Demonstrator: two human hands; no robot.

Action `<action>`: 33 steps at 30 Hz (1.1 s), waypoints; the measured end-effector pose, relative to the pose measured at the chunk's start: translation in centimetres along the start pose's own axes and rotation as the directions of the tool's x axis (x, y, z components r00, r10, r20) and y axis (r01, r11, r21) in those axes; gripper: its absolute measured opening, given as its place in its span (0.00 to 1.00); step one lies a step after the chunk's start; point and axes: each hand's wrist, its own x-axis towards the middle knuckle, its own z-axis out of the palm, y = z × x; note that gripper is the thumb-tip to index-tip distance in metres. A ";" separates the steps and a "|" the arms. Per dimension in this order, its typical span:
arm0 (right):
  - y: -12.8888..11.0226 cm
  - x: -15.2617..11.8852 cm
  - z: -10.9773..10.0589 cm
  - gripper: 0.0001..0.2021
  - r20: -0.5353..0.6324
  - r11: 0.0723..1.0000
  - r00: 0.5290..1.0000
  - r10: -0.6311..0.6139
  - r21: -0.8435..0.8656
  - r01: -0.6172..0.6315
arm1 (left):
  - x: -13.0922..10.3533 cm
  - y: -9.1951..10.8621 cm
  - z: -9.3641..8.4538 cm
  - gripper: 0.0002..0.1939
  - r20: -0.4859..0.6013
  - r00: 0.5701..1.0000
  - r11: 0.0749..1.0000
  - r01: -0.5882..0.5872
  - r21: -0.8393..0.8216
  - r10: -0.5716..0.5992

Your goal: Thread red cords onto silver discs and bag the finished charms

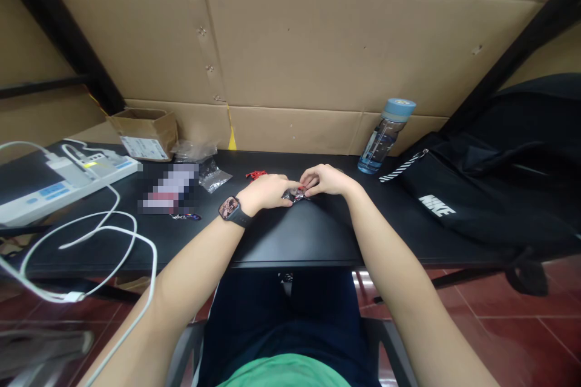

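A small, shiny clear plastic bag (297, 194) lies on the black desk between my two hands, with a bit of red showing at it. My left hand (271, 191), with a dark watch on its wrist, pinches the bag's left side between thumb and fingers. On the other side, my right hand (325, 181) has its fingertips closed at the bag's right edge. What is inside the bag is too small to make out. Just behind my left hand is a little heap of red cord-like pieces (255, 175), partly covered by that hand.
Crumpled clear bags (214, 178), a blurred-out object (170, 188) and a small cord (187, 216) lie to the left. Beyond them are an open cardboard box (145, 132) and a white power strip (59, 190) with cables. A water bottle (384, 138) and black bag (454, 193) stand right.
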 end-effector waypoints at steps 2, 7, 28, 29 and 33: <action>-0.2 0.0 0.0 0.21 -0.007 1.000 1.000 0.006 0.000 -0.006 | 0.0 0.0 0.0 0.27 0.007 1.000 1.000 -0.009 0.001 0.009; -0.5 -0.1 0.2 0.21 -0.003 1.000 1.000 0.024 0.019 -0.024 | 0.1 0.0 0.0 0.28 0.019 1.000 1.000 -0.017 0.006 0.016; -0.9 -0.2 0.1 0.23 -0.032 0.992 0.997 0.067 -0.104 -0.070 | 0.1 -0.6 0.2 0.29 0.042 0.998 0.998 -0.051 -0.027 0.052; -0.8 -0.1 0.1 0.23 -0.041 0.992 0.997 0.064 -0.102 -0.068 | 0.1 -0.7 0.2 0.29 0.044 0.998 0.998 -0.050 -0.029 0.052; -0.6 -0.1 0.2 0.24 -0.049 0.995 0.997 0.065 -0.074 -0.069 | 0.1 -0.7 0.1 0.31 0.063 0.998 0.999 -0.024 -0.028 0.026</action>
